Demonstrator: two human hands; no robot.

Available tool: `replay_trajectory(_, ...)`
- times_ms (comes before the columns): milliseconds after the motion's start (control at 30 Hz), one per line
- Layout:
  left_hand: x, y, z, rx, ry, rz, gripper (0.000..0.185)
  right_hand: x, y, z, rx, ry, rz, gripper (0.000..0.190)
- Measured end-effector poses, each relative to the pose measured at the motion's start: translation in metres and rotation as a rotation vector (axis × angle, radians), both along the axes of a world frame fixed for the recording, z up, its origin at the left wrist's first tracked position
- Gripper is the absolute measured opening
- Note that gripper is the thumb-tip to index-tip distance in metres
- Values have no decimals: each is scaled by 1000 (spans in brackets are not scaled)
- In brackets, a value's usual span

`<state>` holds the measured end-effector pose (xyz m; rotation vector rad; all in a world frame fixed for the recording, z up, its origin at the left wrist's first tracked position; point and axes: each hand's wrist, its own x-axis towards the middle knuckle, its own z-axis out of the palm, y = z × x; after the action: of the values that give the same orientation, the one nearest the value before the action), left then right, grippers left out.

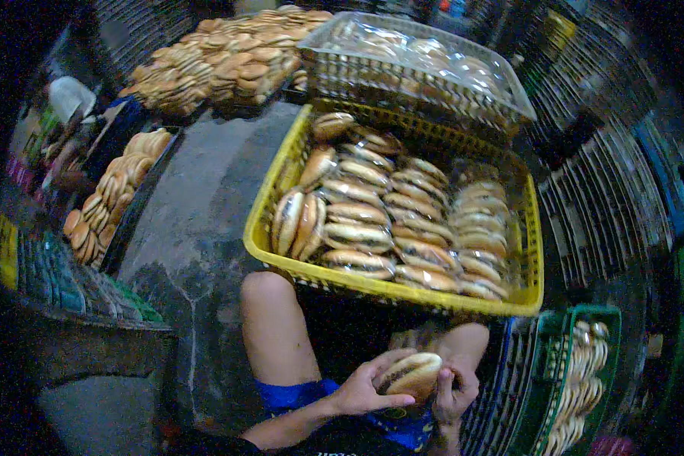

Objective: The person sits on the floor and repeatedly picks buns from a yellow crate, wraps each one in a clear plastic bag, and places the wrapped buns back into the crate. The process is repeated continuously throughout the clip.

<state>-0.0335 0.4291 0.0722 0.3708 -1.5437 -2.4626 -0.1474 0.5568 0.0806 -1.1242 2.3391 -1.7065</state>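
Low over the lap, my left hand (365, 387) grips a split bun (413, 376) with a dark filling, thumb in front and fingers behind. At the bun's right end is my right hand (457, 392), thumb up and fingers curled; whether it pinches a wrapper there is too blurred to tell. Beyond my knees stands a yellow plastic crate (393, 290). Rows of filled buns (358, 214) in clear wrapping stand on edge inside it, and a few lean at its left end.
Behind the yellow crate, a pale crate (410, 80) holds more wrapped buns. Unwrapped buns are piled high at back left (228, 62). Another bun-filled tray (114, 194) lies left, near a blurred person (62, 131). A green crate (567, 342) of buns stands low right, beside stacked slatted trays (581, 222).
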Motion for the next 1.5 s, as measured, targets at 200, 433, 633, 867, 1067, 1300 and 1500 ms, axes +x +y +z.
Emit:
replay_trajectory(200, 12, -20, -27, 320, 90, 61, 79, -4, 13, 22, -181, -478, 369, 18)
replay_trajectory(433, 11, -16, 3, 1, 139, -19, 66, 2, -13, 19, 63, -1430, 475, 21)
replay_trajectory(633, 5, -5, 8, 229, 110, 191, 42, 14, -31, 9, 30, -634, 176, 29)
replay_trajectory(867, 3, -2, -9, -420, 182, 338, 21, 4, -26, 22, 42, -428, 397, 26)
replay_trajectory(1067, -8, -13, 1, -28, -76, 95, 12, 10, -30, 25, -43, -651, 317, 15)
replay_trajectory(1300, -1, -17, 18, -707, -27, 220, 26, 12, -42, 31, 78, -357, 157, 6)
replay_trajectory(1500, 3, -22, 12, -808, -253, 91, 18, 3, -41, 23, 389, 227, 243, 10)
